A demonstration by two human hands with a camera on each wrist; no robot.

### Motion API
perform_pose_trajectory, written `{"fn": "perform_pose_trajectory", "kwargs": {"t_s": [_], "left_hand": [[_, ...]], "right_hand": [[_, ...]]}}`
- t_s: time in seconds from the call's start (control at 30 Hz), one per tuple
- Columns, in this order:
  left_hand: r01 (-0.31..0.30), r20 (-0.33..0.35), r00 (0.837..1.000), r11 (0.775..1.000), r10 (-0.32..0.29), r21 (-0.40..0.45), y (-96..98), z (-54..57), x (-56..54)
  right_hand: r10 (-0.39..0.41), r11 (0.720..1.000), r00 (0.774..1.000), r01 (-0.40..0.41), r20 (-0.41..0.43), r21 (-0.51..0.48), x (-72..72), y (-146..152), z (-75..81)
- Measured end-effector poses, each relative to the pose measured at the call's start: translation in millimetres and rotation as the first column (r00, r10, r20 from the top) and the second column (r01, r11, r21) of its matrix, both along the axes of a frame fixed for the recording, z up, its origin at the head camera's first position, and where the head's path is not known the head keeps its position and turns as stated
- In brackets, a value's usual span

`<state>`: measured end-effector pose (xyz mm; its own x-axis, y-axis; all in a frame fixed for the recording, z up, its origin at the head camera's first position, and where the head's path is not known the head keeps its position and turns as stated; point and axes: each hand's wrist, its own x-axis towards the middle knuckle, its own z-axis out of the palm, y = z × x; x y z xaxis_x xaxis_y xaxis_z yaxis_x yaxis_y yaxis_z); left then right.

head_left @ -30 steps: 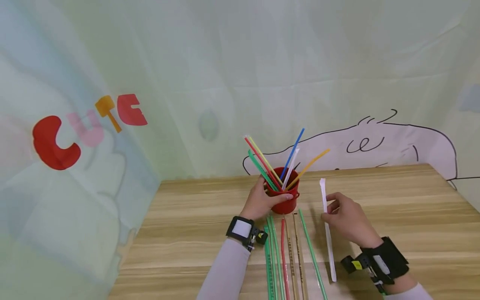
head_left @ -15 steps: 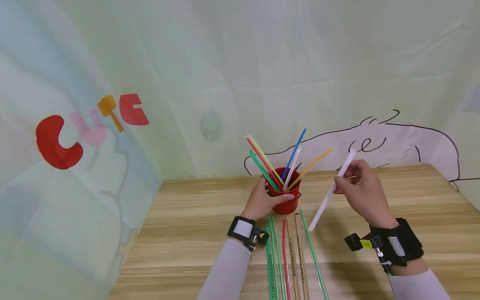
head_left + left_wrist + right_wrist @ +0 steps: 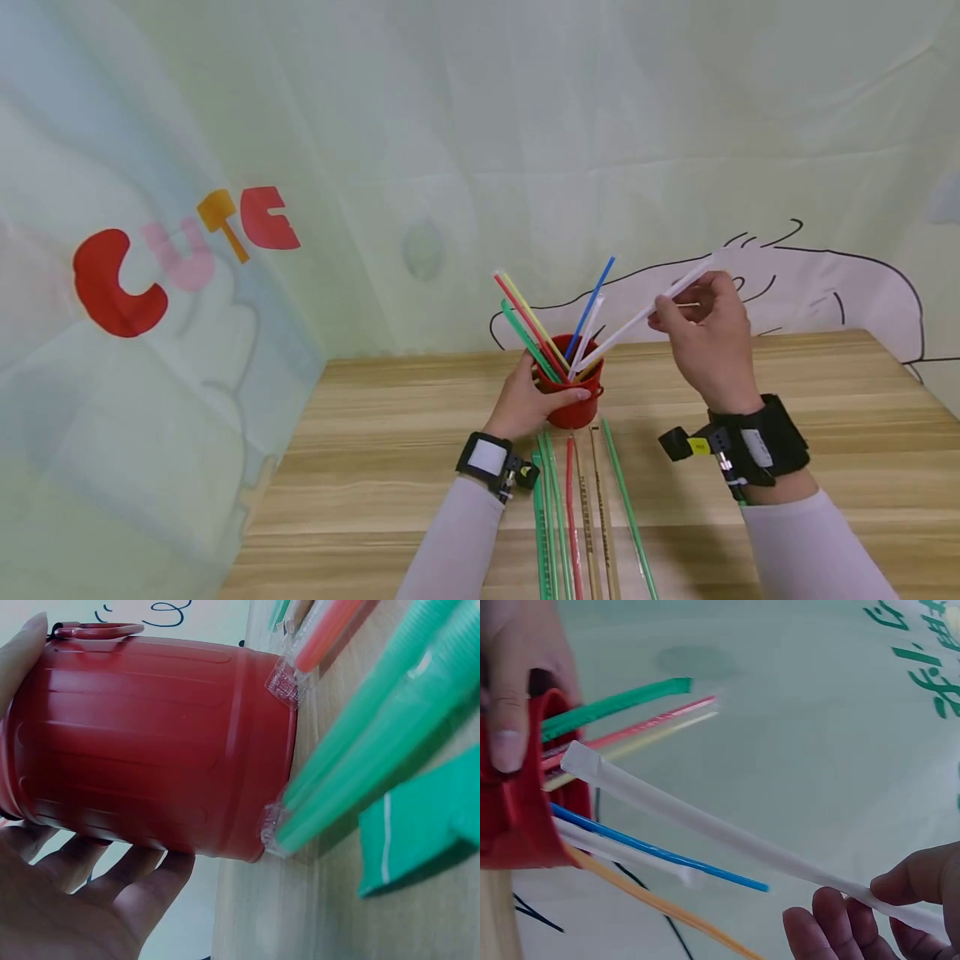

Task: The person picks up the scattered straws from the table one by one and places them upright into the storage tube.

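My left hand [image 3: 525, 398] grips the side of a small red bucket [image 3: 573, 411], thumb at the rim and fingers round the back. Several straws lean out of it: green, red, yellow, a blue straw [image 3: 590, 307], white, and an orange straw [image 3: 652, 900]. Between thumb and fingers, my right hand [image 3: 708, 333] pinches a white paper-wrapped straw [image 3: 637, 319] near its upper end. It slants down to the left, its lower tip over the bucket's mouth. In the right wrist view that tip overlaps the opening. The left wrist view shows the bucket standing on the table.
Several wrapped straws lie lengthwise on the wooden table [image 3: 360, 467] in front of the bucket: green ones, a red straw [image 3: 572, 508], brown ones, and a separate green straw [image 3: 628, 508] at right. A printed cloth backdrop [image 3: 420, 125] hangs behind the table.
My right hand has raised the white straw off the table, tilted it, and brought its lower end left to the bucket's mouth. My left hand stays on the bucket.
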<state>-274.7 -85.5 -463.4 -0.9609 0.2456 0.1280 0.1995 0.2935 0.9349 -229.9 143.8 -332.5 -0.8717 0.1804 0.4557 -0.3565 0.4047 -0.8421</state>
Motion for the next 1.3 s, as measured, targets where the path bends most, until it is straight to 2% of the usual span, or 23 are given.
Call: {"fn": "perform_pose_trajectory", "kwargs": {"t_s": [0.3,0.53,0.73,1.03,1.17,1.3], "left_hand": [[-0.008,0.014,1.000,1.000,0.008,0.003,0.2,-1.4,0.8],[-0.012,0.009,1.000,1.000,0.012,0.002,0.4,1.5,2.1],[-0.008,0.001,1.000,1.000,0.008,-0.014,1.2,2.0,3.1],[-0.009,-0.003,1.000,1.000,0.009,-0.018,2.5,2.0,3.8],[-0.016,0.006,1.000,1.000,0.017,-0.022,2.9,2.0,5.3],[-0.016,0.016,1.000,1.000,0.016,-0.017,3.1,1.8,6.3]], "right_hand": [[0.041,0.992,0.995,-0.052,0.095,0.112,-8.9,-27,-41.7],[0.005,0.986,0.993,-0.025,0.120,0.165,-14.5,-36,-63.3],[-0.023,0.982,0.988,-0.007,0.154,0.190,-23.0,-37,-72.9],[-0.007,0.981,0.978,-0.034,0.208,0.193,-34.9,-35,-78.9],[0.012,0.984,0.966,-0.056,0.259,0.167,-34.8,-34,-80.0],[0.054,0.987,0.943,-0.099,0.329,0.124,-32.4,-31,-82.0]]}}
